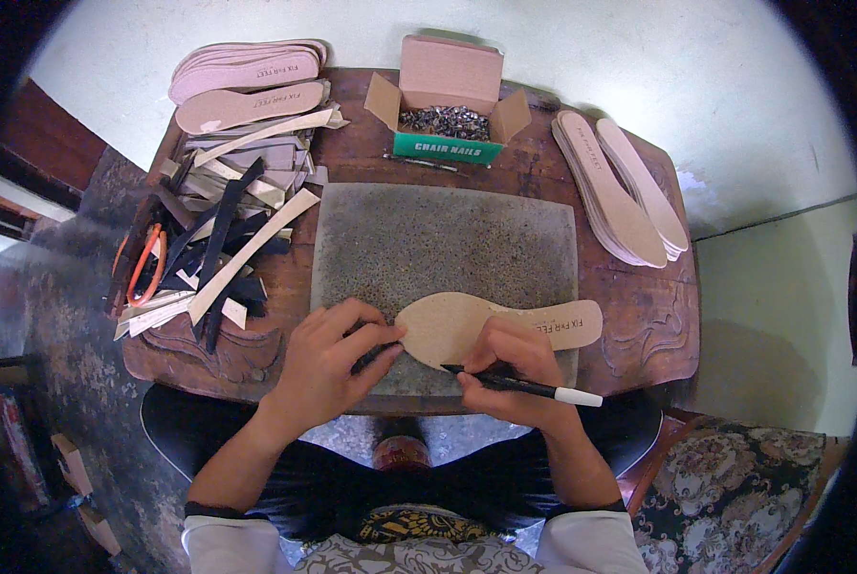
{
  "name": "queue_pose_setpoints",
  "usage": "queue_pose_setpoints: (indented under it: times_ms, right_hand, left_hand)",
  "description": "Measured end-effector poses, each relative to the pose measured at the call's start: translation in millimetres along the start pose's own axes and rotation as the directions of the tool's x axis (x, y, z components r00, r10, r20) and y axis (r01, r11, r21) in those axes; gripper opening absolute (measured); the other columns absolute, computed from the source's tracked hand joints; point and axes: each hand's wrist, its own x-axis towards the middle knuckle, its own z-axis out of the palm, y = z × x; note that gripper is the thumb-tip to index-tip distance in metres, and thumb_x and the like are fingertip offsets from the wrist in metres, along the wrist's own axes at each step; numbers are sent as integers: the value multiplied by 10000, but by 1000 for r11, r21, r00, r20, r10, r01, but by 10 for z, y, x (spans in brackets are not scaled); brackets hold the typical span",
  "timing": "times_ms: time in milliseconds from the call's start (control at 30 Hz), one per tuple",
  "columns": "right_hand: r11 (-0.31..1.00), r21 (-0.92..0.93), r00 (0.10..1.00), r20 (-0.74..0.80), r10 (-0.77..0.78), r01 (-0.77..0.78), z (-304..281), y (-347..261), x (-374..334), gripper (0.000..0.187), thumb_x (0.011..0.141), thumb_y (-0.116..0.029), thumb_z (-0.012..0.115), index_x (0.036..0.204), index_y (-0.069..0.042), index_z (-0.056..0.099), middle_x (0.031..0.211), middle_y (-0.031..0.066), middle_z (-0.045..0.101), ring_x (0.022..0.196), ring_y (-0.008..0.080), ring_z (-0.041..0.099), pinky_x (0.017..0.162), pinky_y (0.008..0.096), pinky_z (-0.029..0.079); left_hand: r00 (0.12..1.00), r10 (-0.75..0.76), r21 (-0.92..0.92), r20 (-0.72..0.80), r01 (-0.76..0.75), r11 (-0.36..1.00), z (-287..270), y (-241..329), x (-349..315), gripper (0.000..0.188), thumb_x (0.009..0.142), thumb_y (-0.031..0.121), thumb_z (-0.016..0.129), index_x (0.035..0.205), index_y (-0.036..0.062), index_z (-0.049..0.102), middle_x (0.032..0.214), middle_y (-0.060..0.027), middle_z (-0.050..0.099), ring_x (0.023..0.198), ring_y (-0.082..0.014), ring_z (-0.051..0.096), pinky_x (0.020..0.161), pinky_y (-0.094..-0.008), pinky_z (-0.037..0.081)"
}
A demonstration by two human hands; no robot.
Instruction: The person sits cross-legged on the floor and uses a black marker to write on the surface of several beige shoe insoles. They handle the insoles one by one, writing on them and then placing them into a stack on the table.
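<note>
A tan insole [448, 320] lies across the near part of a grey speckled mat [428, 230], its heel end reaching past the mat's right edge. My left hand [328, 359] pinches the rounded toe edge of the insole between thumb and fingers. In my right hand [515, 368] is a black pen [515, 385] with a white end, held in a writing grip. The pen's tip touches or hovers just at the insole's near edge; I cannot tell which. My right fingers cover part of the insole's middle.
Stacked insoles stand at the back left [242, 72] and right [605, 187]. An open green box of nails [445, 124] sits at the back centre. Cut strips [247, 253] and orange-handled scissors [148, 263] pile up at the left of the carved wooden table [639, 306].
</note>
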Motion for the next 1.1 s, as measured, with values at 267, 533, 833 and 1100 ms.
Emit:
queue_pose_setpoints:
  times_ms: [267, 533, 833, 1100]
  right_hand:
    - [1000, 0, 999, 20, 27, -27, -2, -4, 1, 230, 658, -60, 772, 711, -51, 549, 743, 88, 587, 672, 274, 601, 590, 377, 449]
    - [1000, -16, 1000, 13, -12, 12, 9, 16, 4, 242, 648, -72, 771, 710, -51, 538, 730, 88, 569, 665, 278, 591, 587, 391, 437]
    - [1000, -10, 1000, 19, -12, 12, 12, 25, 5, 246, 657, -77, 776, 710, -51, 537, 739, 81, 580, 675, 273, 590, 595, 381, 433]
    - [999, 26, 999, 31, 30, -31, 8, 23, -6, 245, 644, -77, 775, 710, -52, 541, 749, 81, 592, 687, 269, 603, 593, 381, 442]
  left_hand:
    - [1000, -6, 19, 3, 6, 1000, -5, 5, -3, 290, 757, 107, 833, 1038, 113, 758, 941, -55, 650, 806, -253, 644, 692, -361, 495]
    - [1000, -2, 17, -2, 2, 1000, -14, 7, -1, 287, 755, 108, 833, 1032, 109, 757, 942, -56, 651, 821, -252, 651, 695, -364, 498]
    - [1000, -3, 13, 0, 3, 1000, -12, 3, -6, 287, 755, 107, 833, 1032, 111, 758, 948, -56, 652, 815, -254, 642, 696, -365, 496]
    - [1000, -12, 13, 6, 12, 1000, -11, 10, 1, 286, 752, 110, 837, 1026, 122, 757, 947, -55, 651, 804, -257, 637, 690, -367, 489]
